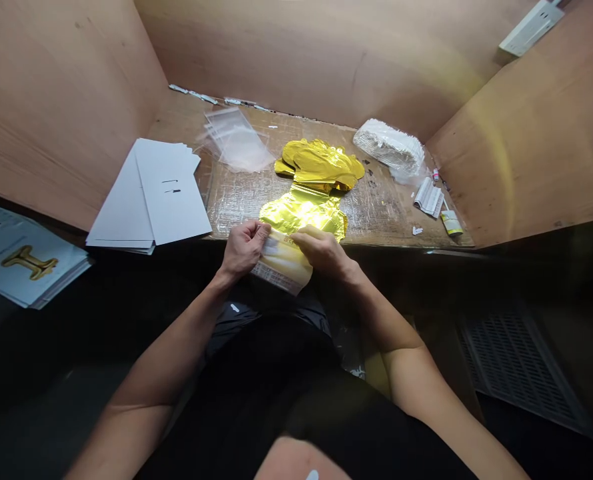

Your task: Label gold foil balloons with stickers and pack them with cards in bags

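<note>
My left hand and my right hand pinch the top edge of a clear plastic bag between them, one at each side. Printed lines show along the bag's lower part, and it hangs just off the table's front edge. Right behind my fingers lies a shiny gold foil balloon, flat on the table. Farther back sits a stack of flat gold foil balloons. Whether anything is inside the bag I cannot tell.
Clear plastic bags lie at the back left, white sheets at the left edge. A wrapped white bundle rests at the back right, near a folded paper and a small yellow-labelled packet. Wooden panels enclose the table.
</note>
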Demonstrator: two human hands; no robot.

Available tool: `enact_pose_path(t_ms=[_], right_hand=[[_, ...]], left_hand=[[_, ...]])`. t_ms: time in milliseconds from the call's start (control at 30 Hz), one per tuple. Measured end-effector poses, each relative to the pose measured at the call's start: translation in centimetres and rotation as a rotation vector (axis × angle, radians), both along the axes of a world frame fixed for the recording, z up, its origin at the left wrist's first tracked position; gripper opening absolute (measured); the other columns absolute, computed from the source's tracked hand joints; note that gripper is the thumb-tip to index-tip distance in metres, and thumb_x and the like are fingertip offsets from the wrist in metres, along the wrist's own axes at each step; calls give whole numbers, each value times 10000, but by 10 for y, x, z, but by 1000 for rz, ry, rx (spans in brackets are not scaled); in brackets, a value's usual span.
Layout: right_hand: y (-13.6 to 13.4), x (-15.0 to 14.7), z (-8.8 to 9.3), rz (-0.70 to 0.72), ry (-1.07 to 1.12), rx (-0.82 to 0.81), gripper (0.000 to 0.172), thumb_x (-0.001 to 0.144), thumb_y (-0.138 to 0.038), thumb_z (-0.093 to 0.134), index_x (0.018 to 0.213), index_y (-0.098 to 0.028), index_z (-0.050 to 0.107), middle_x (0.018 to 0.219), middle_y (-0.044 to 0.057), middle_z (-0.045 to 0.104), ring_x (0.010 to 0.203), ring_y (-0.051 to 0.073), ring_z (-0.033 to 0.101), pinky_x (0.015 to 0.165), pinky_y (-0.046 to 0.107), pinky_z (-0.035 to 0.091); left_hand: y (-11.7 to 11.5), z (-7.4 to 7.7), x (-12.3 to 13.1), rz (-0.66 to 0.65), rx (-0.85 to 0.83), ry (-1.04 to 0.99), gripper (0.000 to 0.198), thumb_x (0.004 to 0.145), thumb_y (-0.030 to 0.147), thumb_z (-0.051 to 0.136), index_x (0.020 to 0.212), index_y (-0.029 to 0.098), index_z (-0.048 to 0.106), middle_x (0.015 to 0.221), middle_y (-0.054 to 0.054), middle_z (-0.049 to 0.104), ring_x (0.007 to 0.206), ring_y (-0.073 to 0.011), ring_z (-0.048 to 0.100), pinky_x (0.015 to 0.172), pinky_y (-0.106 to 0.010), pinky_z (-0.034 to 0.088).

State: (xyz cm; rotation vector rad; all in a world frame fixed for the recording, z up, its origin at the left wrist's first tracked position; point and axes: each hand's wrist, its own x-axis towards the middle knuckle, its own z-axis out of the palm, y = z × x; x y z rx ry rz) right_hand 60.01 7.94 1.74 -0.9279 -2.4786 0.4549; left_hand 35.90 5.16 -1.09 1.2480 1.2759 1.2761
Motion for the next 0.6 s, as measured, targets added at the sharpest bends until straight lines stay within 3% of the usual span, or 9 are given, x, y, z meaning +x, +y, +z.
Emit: enact_pose_path(t_ms=[133, 233, 333, 433, 500, 600], right_hand=[[-8, 0, -1, 11, -54, 36, 345, 1123, -300, 447, 1173, -228, 780, 1211, 137, 741, 971, 197, 675, 808, 319, 541], [-10, -2, 4, -57, 181, -35, 290, 1090, -402, 547, 1003, -214, 751, 1107, 129, 733, 984, 219, 670, 888, 362, 552], [2, -3, 7, -222, 351, -212, 270, 1040, -413, 596, 936, -186, 700, 902, 78, 711, 838, 198, 647, 805, 340, 531], [21, -10, 4, -274, 155, -418, 223, 978, -358, 639, 873, -170, 697, 795, 38, 700, 730, 169, 611, 712, 302, 459], [29, -18, -1, -296, -68, -440, 203, 952, -324, 677, 825, -168, 703, 788, 44, 717, 735, 174, 615, 720, 304, 426], [31, -24, -1, -391, -352, -323, 233, 970, -323, 692, 797, -170, 716, 825, 101, 746, 783, 219, 635, 766, 344, 397]], left_hand=[[-1, -1, 1, -13, -6, 8, 469, 958, 613, 697, 787, 178, 664, 649, -9, 552, 542, -128, 449, 499, -263, 321], [-2, -5, -2, -3, 34, 120, 437, 992, 580, 653, 808, 185, 665, 667, -16, 600, 565, -146, 511, 529, -279, 371], [-1, -15, -4, -106, 197, 346, 364, 1042, 501, 586, 862, 198, 677, 977, -88, 789, 881, -233, 729, 789, -349, 544], [3, -28, -2, -299, 389, 593, 286, 1060, 384, 548, 877, 202, 672, 1424, -127, 734, 1361, -323, 666, 1130, -476, 481], [4, -36, 0, -337, 418, 718, 259, 1072, 334, 531, 899, 205, 675, 1468, -120, 713, 1447, -335, 615, 1164, -511, 441], [4, -43, 2, -319, 426, 804, 233, 1091, 306, 527, 952, 211, 687, 1450, -91, 728, 1449, -315, 620, 1129, -498, 435]])
